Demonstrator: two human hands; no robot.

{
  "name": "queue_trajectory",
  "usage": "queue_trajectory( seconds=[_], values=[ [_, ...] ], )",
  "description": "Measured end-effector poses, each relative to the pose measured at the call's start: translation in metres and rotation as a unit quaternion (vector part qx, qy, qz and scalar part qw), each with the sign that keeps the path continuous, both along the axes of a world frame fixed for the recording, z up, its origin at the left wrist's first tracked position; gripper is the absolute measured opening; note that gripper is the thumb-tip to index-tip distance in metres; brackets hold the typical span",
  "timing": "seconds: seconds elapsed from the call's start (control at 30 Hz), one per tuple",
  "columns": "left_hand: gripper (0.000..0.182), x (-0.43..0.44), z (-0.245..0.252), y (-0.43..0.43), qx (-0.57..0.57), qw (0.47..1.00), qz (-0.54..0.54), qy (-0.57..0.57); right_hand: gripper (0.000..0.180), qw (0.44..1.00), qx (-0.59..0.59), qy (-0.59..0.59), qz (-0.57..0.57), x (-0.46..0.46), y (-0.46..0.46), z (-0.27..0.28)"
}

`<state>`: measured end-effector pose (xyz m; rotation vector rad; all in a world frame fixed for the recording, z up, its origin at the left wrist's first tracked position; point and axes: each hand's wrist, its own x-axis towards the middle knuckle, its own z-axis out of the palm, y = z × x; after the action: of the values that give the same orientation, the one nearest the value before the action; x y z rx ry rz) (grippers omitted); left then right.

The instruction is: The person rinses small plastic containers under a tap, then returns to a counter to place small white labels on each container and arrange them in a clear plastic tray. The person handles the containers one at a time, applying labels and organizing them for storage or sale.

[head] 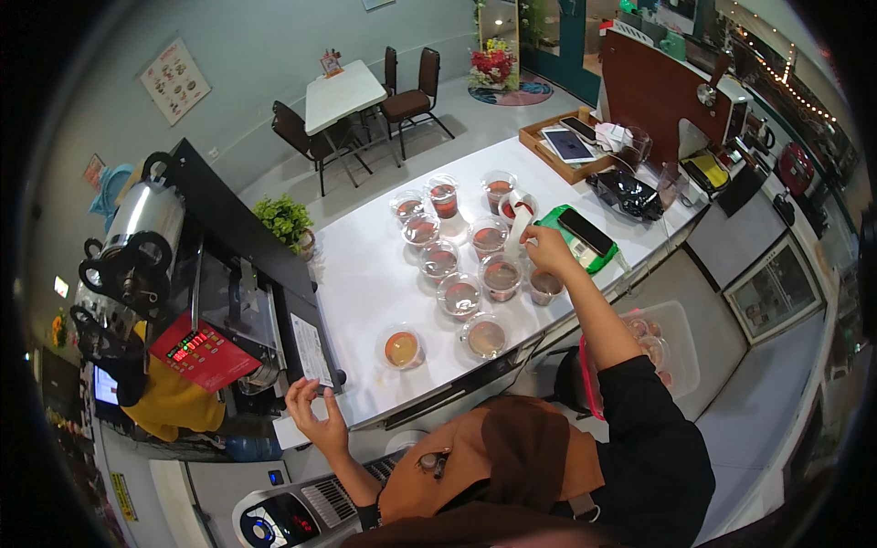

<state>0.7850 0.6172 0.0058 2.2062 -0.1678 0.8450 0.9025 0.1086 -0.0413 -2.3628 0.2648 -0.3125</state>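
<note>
My right hand [547, 250] reaches over the white counter [356, 294], its fingertips pinched on a narrow white strip [520, 222]. The strip's upper end lies over a clear plastic cup [508, 212] with something red inside. Several lidded clear cups of reddish-brown drink, such as this cup [501, 276], stand in uneven rows left of that hand. Apart from them, nearer my left side, is a cup with amber contents [401, 349]. My left hand [316, 419] is raised with fingers apart and nothing in it, beside the cup sealing machine [205, 353] with a red control panel.
A black phone [586, 231] lies on a green packet [570, 218] at the counter's right. Behind it are a black plastic bag [627, 195] and a wooden tray [541, 147]. A potted plant [283, 220] stands at left; a plastic tub [685, 349] sits below the counter.
</note>
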Motion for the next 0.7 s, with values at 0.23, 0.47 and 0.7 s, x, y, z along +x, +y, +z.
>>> queue_trajectory(
  seconds=[0.23,0.47,0.7],
  values=[
    [0.018,-0.023,-0.005,0.003,-0.031,0.999,0.012,0.021,0.024,0.996,0.052,-0.067,-0.027,0.016,-0.003,0.030],
    [0.018,-0.021,-0.003,-0.005,-0.042,0.999,-0.005,0.022,0.029,0.967,0.148,-0.189,-0.082,0.036,-0.106,0.090],
    [0.018,-0.013,-0.007,-0.021,-0.047,0.997,-0.052,0.036,0.025,0.940,0.232,-0.235,-0.082,0.003,-0.094,0.148]
  ],
)
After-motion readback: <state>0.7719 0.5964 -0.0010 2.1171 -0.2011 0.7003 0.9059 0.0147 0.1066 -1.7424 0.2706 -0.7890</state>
